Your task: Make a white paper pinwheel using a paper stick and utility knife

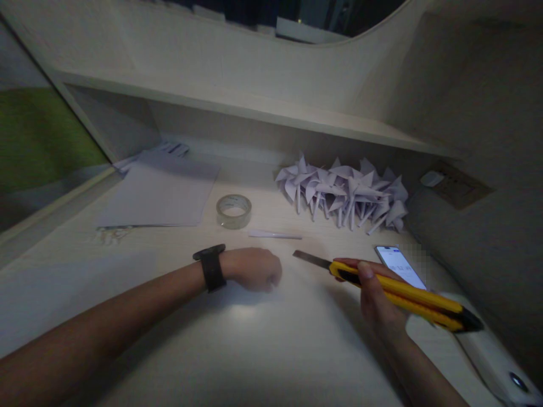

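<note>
My right hand (377,299) grips a yellow and black utility knife (407,292). Its metal blade (313,259) is extended and points left, above the table. My left hand (257,268), with a dark watch on the wrist, is closed into a loose fist just left of the blade tip. Its fingers are curled under and slightly blurred, so whatever they may hold is hidden. Behind both hands a thin rolled paper stick (275,234) lies on the table. A roll of clear tape (234,223) rests behind my left hand.
Several white paper pinwheels (352,189) are bunched at the back right. A stack of white paper (165,195) lies at the back left. A lit phone (401,265) is beyond my right hand, near the wall socket (460,183). A shelf (263,107) overhangs the table's back.
</note>
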`<state>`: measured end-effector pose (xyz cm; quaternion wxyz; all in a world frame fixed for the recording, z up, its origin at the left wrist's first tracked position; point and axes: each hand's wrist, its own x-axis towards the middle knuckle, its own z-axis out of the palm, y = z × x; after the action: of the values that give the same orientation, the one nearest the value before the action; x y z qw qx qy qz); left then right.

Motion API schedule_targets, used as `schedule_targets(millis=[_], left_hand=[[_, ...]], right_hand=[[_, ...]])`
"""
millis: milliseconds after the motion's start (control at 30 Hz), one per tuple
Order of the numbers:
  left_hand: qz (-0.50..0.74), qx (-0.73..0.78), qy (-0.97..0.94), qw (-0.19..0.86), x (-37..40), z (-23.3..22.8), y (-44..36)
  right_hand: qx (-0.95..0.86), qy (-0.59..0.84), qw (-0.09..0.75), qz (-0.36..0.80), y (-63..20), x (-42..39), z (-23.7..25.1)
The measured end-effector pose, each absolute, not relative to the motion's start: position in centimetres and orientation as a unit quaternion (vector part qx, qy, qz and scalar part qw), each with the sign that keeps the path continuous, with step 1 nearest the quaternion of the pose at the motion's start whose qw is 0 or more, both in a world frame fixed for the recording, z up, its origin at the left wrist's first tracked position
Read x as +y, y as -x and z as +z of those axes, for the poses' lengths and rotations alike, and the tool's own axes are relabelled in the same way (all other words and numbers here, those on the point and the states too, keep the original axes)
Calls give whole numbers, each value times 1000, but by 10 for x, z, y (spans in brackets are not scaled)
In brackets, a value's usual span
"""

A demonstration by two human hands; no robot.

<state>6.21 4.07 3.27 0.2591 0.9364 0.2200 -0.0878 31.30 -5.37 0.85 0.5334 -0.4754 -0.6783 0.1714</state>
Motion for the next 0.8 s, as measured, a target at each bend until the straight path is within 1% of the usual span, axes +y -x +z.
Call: schedule_targets(millis=[67, 133, 233, 333, 433, 567, 700, 800], left_hand=[[-47, 226, -935, 271, 45, 37, -57], [7, 241, -925, 293, 50, 41, -50], [65, 263, -901, 338, 58, 44, -38], [74, 257, -879, 394, 62, 43, -28], [66, 237, -876, 414, 60, 35, -24], [77, 216, -892, 389, 54, 21, -27], [122, 232, -899, 350, 48, 16, -27], [176, 297, -892, 293, 41, 18, -16]], right_hand=[[-665, 517, 529, 104, -313, -51, 13], [-690, 526, 497, 14, -315, -47, 17], [-771, 449, 439, -111, -322, -39, 18], [-829, 384, 367, -177, -325, -31, 15], [-854, 363, 300, -219, -325, -27, 10], [-880, 332, 227, -251, -329, -25, 2], [-893, 323, 191, -249, -341, -22, -10], [-898, 332, 170, -234, -349, -19, -19]])
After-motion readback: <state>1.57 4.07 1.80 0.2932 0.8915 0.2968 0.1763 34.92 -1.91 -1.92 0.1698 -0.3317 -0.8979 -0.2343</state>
